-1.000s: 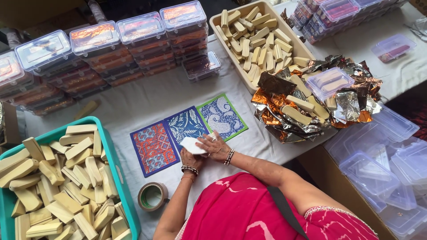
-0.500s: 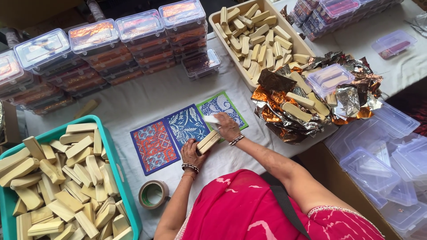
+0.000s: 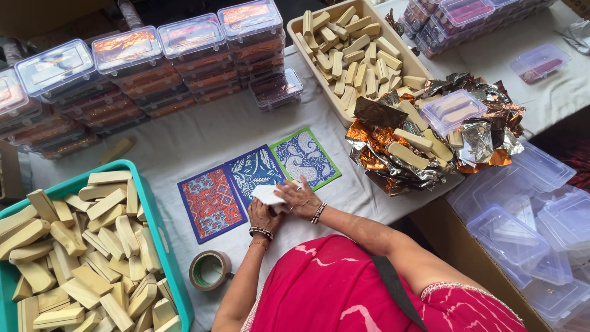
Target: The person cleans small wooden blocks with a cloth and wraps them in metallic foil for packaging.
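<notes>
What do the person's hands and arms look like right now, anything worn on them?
Both forearms are bare, with no gloves on the hands. The left hand has a dark beaded bracelet at the wrist with a thin orange thread band just behind it. The right hand wears a beaded bangle at its wrist. A red patterned garment with short sleeves covers the upper body.

single overhead view, steeply down, seemingly high

I hold a small white paper-wrapped piece (image 3: 268, 195) between my 2 hands, flat and slightly tilted, just above the blue patterned card (image 3: 254, 173), the middle 1 of 3 on the white tablecloth.
</notes>
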